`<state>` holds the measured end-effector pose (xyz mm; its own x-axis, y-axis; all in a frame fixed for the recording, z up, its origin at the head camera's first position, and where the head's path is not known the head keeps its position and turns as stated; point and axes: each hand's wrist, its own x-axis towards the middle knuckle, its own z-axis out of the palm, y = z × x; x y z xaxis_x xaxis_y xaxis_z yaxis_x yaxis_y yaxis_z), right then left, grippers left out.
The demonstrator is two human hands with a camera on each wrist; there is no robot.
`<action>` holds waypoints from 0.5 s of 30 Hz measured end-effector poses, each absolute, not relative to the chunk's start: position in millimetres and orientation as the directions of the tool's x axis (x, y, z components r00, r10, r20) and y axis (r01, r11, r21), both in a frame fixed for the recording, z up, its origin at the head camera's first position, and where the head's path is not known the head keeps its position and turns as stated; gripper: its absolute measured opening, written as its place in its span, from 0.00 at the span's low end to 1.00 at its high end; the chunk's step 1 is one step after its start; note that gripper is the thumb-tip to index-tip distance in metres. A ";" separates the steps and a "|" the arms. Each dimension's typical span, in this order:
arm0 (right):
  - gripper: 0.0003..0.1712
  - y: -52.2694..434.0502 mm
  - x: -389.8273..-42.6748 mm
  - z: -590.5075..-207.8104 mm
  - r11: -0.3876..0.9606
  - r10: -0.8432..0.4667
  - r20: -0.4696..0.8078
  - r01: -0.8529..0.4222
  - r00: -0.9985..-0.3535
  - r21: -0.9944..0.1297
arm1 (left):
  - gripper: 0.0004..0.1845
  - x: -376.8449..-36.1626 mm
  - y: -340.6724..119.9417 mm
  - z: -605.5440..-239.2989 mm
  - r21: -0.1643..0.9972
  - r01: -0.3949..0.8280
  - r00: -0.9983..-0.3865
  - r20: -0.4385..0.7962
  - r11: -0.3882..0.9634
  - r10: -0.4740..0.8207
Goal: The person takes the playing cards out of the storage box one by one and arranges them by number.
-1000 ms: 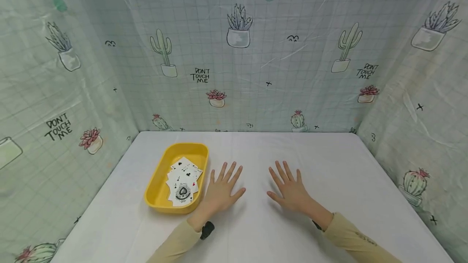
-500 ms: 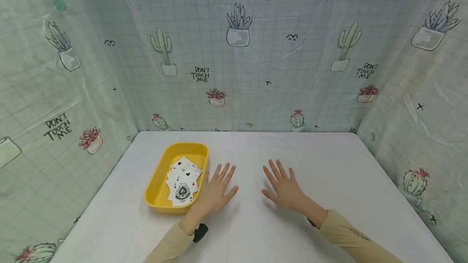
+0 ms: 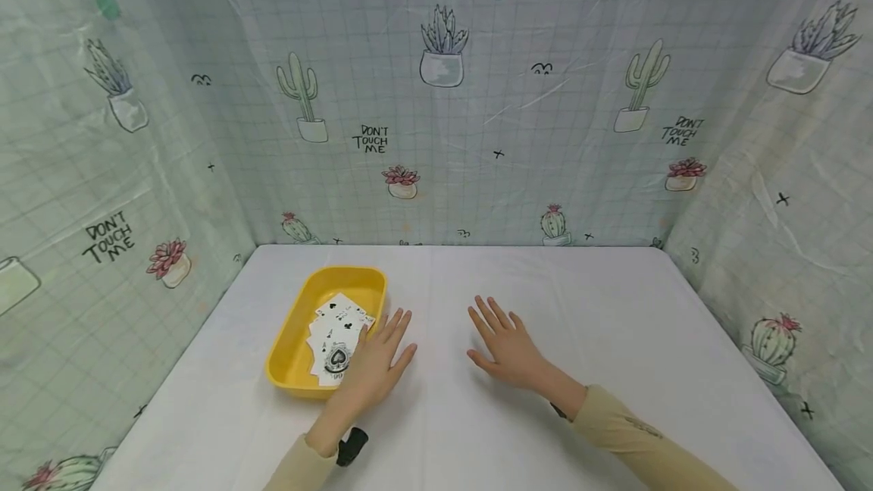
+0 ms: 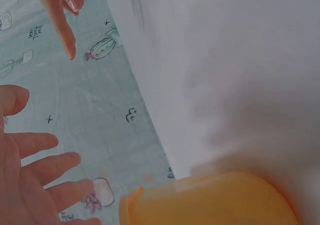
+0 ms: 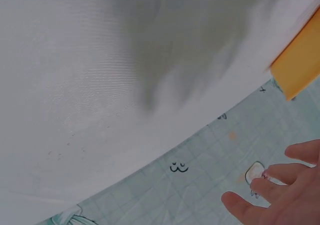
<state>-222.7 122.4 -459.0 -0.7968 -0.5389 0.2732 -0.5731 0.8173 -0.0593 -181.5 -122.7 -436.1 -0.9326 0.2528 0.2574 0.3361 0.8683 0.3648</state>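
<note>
A yellow tray [image 3: 296, 324] sits on the white table [image 3: 614, 339], left of centre, with several playing cards [image 3: 336, 336] face up inside. My left hand [image 3: 371, 362] hovers flat with spread fingers over the tray's right rim, its fingertips near the cards. My right hand [image 3: 505, 347] is also flat and spread above the bare table, a little to the right. Neither hand holds anything. In the left wrist view my left hand's fingers [image 4: 35, 165] are straight beside the tray's rim [image 4: 210, 200]. The right wrist view shows straight fingers [image 5: 280, 195] and a corner of the tray [image 5: 297, 67].
Cactus-print cloth walls [image 3: 443, 97] enclose the table on the left, back and right. A black wrist strap [image 3: 351, 445] shows on my left forearm.
Both hands have slid to the left. The left hand moved from the bare table to over the tray's right rim, and the right hand followed toward the centre.
</note>
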 end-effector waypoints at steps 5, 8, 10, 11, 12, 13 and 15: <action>0.39 109.5 -226.2 -455.6 0.809 -0.548 0.255 -0.583 -0.796 -0.081 | 0.29 -172.9 -136.8 -436.5 0.397 0.309 -0.940 0.264 0.864 0.215; 0.39 101.3 -229.0 -453.3 0.805 -0.550 0.243 -0.585 -0.799 -0.099 | 0.29 -168.3 -148.1 -435.6 0.414 0.276 -0.952 0.243 0.867 0.186; 0.39 96.0 -230.6 -452.3 0.802 -0.554 0.232 -0.587 -0.799 -0.105 | 0.29 -166.1 -157.6 -434.3 0.417 0.253 -0.958 0.237 0.873 0.164; 0.39 93.4 -231.2 -451.8 0.801 -0.556 0.226 -0.588 -0.800 -0.114 | 0.29 -165.2 -162.8 -433.7 0.416 0.243 -0.959 0.237 0.876 0.154; 0.39 90.8 -231.5 -451.3 0.798 -0.558 0.221 -0.590 -0.800 -0.121 | 0.30 -164.5 -168.3 -432.8 0.414 0.235 -0.960 0.242 0.880 0.143; 0.39 88.5 -231.5 -450.7 0.795 -0.560 0.219 -0.593 -0.799 -0.130 | 0.30 -164.2 -174.0 -432.1 0.407 0.228 -0.959 0.249 0.884 0.132; 0.38 83.9 -231.6 -450.4 0.789 -0.566 0.212 -0.598 -0.796 -0.141 | 0.30 -163.8 -185.9 -430.7 0.407 0.213 -0.959 0.260 0.888 0.111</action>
<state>-231.6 83.9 -450.4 -0.7965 -0.5662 0.2123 -0.5983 0.7887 -0.1413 -163.8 -185.9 -430.7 -0.9592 0.1107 0.2601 0.2128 0.8885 0.4066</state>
